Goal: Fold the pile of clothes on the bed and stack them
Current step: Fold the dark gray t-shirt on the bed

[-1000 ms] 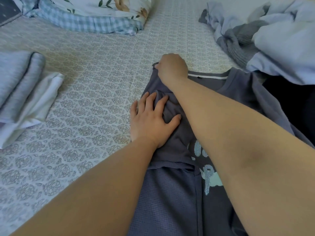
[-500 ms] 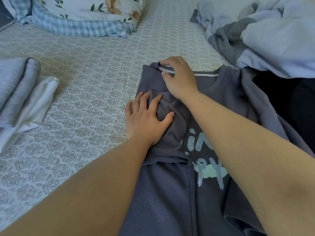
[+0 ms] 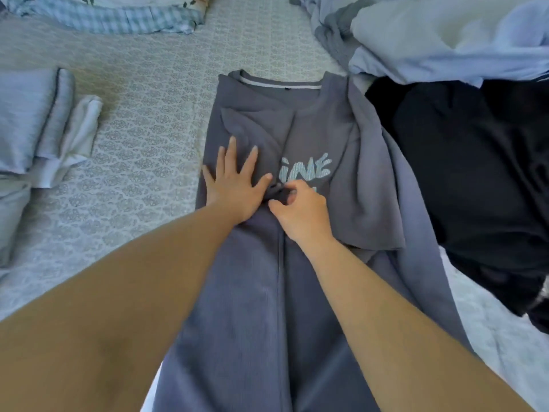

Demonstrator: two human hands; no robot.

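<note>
Soft even daylight, slight motion blur, wide-angle bending at edges.

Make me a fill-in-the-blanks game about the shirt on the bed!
1. The left hand lies ___ on the grey shirt.
2. The right hand ___ a fold of the shirt.
3. The folded stack lies to the ___ of the shirt.
4. The garment right of the shirt is ___.

Missing words: flat; pinches; left; black

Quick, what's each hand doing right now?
Left hand: open, fingers spread, pressing flat on the grey shirt.
Right hand: fingers curled, pinching a fold of the shirt.
</note>
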